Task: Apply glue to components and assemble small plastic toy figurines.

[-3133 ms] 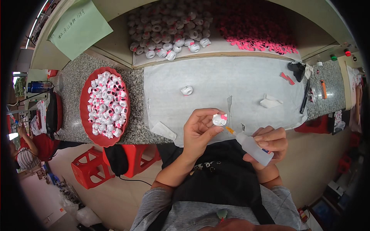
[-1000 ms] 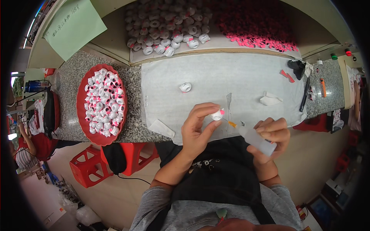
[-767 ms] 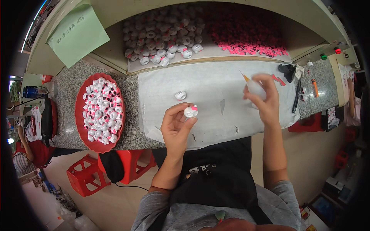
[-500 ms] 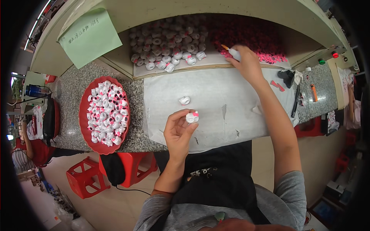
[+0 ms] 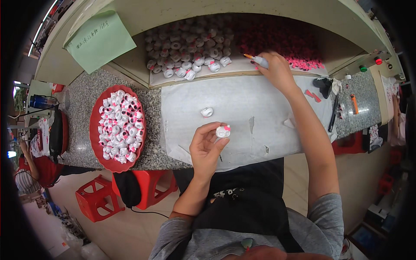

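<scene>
Between the fingertips of my left hand [image 5: 204, 151] is a small white figurine head [image 5: 222, 131] with a pink bow piece at its top. I hold it just above the white paper sheet [image 5: 190, 95]. My right hand [image 5: 277, 73] grips a small white squeeze bottle [image 5: 261, 62] with a narrow orange tip pointing left. The bottle is at the front of the shelf, close to a heap of small pink pieces [image 5: 299, 63]. A single white figurine head [image 5: 206, 112] lies on the paper beyond my left hand.
A red scalloped tray [image 5: 93, 125] of white-and-pink heads stands at left. Many white heads [image 5: 186, 56] are piled on the shelf's left half. A black tool [image 5: 333, 113], an orange stick [image 5: 354, 104] and pink scraps [image 5: 313, 96] lie at right. Red stools [image 5: 97, 199] stand below left.
My left hand has moved slightly right with the figurine head, which has turned a little. My right hand has shifted a bit left, carrying the squeeze bottle.
</scene>
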A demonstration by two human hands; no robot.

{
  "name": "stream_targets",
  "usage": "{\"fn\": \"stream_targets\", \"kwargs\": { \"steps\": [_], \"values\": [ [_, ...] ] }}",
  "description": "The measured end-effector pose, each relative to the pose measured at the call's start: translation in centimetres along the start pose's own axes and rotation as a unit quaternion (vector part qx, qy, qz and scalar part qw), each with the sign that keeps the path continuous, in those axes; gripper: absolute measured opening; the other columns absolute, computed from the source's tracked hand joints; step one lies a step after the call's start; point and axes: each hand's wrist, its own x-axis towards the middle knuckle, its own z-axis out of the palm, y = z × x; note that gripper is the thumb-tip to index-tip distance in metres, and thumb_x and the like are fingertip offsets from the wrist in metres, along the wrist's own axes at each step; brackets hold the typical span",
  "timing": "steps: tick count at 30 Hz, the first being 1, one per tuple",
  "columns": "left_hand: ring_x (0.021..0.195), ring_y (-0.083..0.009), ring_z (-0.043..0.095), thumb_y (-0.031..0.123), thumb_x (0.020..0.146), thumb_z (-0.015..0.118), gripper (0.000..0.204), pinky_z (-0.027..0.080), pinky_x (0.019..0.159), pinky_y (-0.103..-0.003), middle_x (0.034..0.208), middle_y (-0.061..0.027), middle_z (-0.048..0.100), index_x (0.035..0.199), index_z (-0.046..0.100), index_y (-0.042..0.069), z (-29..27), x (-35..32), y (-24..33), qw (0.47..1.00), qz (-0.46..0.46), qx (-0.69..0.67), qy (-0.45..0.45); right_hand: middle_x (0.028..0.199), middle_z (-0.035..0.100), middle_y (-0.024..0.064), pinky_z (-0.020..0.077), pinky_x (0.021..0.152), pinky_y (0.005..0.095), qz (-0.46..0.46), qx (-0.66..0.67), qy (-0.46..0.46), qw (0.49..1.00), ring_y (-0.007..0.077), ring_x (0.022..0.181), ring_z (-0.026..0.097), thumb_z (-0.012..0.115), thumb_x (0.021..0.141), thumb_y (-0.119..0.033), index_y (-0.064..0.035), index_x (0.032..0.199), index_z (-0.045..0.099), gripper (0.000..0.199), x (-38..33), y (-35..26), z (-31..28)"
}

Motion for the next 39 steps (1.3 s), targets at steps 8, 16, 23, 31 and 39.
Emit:
{"fn": "stream_targets", "kwargs": {
  "steps": [8,16,23,31,39],
  "values": [
    [0.085,-0.0159,0.051,-0.006,0.069,0.055,0.032,0.039,0.075,-0.025,0.095,-0.0133,0.051,0.098,0.043,-0.001,0.2,-0.3,0.1,1.000,0.003,0.009,0.000,0.070,0.055,0.0084,0.0383,0.053,0.0274,0.030,0.197,0.007,0.980,0.0176,0.059,0.051,0.058,0.069,-0.006,-0.0009,0.074,0.054,0.009,-2.3,-3.2,-3.3],
    [0.091,-0.0182,0.049,-0.011,0.068,0.053,0.034,0.040,0.078,-0.026,0.099,-0.0154,0.048,0.098,0.042,-0.001,1.0,-0.7,-0.6,0.999,0.004,0.022,-0.042,0.070,0.054,0.0098,0.0393,0.049,0.0200,0.167,0.584,-0.066,0.792,0.0113,0.058,0.050,0.057,0.064,0.006,0.0023,0.071,0.052,0.009,-12.2,-8.4,-4.0],
    [0.092,-0.0209,0.049,-0.008,0.070,0.053,0.027,0.042,0.078,-0.028,0.099,-0.0167,0.048,0.095,0.045,-0.002,1.2,-0.9,-1.2,0.974,0.100,0.184,-0.081,0.069,0.054,0.0106,0.0404,0.050,0.0211,0.200,0.630,-0.104,0.743,0.0129,0.059,0.050,0.057,0.065,0.005,0.0022,0.071,0.052,0.009,-13.3,-9.1,-3.3],
    [0.091,-0.0205,0.050,-0.009,0.068,0.053,0.027,0.043,0.075,-0.027,0.099,-0.0160,0.049,0.094,0.048,-0.002,1.5,-1.1,-0.6,0.947,0.138,0.277,-0.087,0.073,0.053,0.0093,0.0394,0.050,0.0215,0.214,0.650,-0.078,0.725,0.0114,0.060,0.048,0.058,0.066,0.004,0.0016,0.071,0.051,0.009,-13.8,-9.0,-2.2],
    [0.090,-0.0212,0.051,-0.005,0.068,0.057,0.025,0.042,0.077,-0.029,0.099,-0.0152,0.050,0.091,0.052,-0.001,1.3,-1.3,-0.6,0.991,0.067,0.085,-0.076,0.072,0.052,0.0075,0.0382,0.053,0.0200,0.187,0.618,-0.039,0.762,0.0103,0.061,0.047,0.060,0.064,0.004,-0.0003,0.077,0.050,0.017,-14.3,-9.5,-1.6]
  ]
}}
